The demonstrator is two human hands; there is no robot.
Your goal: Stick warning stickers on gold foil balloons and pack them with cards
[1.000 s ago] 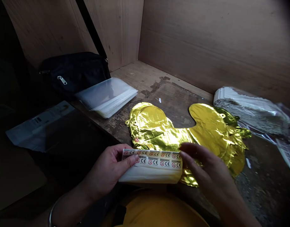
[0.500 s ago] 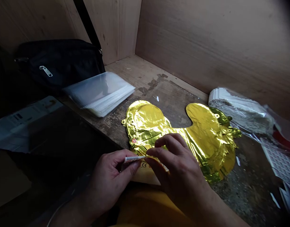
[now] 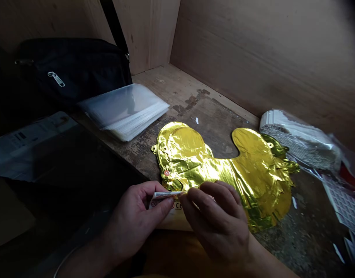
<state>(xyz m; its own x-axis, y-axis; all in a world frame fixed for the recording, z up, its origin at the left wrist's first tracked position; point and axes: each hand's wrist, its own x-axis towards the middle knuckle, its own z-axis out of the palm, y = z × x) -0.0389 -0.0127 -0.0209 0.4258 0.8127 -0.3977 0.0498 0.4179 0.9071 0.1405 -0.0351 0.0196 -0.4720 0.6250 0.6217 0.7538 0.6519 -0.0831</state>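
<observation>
The left hand [image 3: 136, 222] is holding the printed label sheet [image 3: 167, 195] at its left end, its thumb pressing on the near face and its other fingers lying behind, probably because a firm grip there is steadying so flimsy a thing. The sheet is bending along its far edge, and the right hand [image 3: 219, 212] is meeting it there, its fingers bunching narrowly and apparently pinching that edge; whether a single label is sitting between them, one cannot tell. The sheet is hanging just in front of the near side of the gold foil balloon [image 3: 223, 168], which is lying flat and wrinkled on the table [image 3: 218, 127], likely so that its broad surface is staying within easy reach. To the left, a stack of transparent sleeves [image 3: 128, 110] is resting aslant beside a black bag [image 3: 84, 75], both seemingly leaving the middle to the balloon. On the right, a plastic-wrapped white bundle [image 3: 300, 139] is lying beyond some patterned sheets [image 3: 342, 197], perhaps serving as supplies within arm's reach.
</observation>
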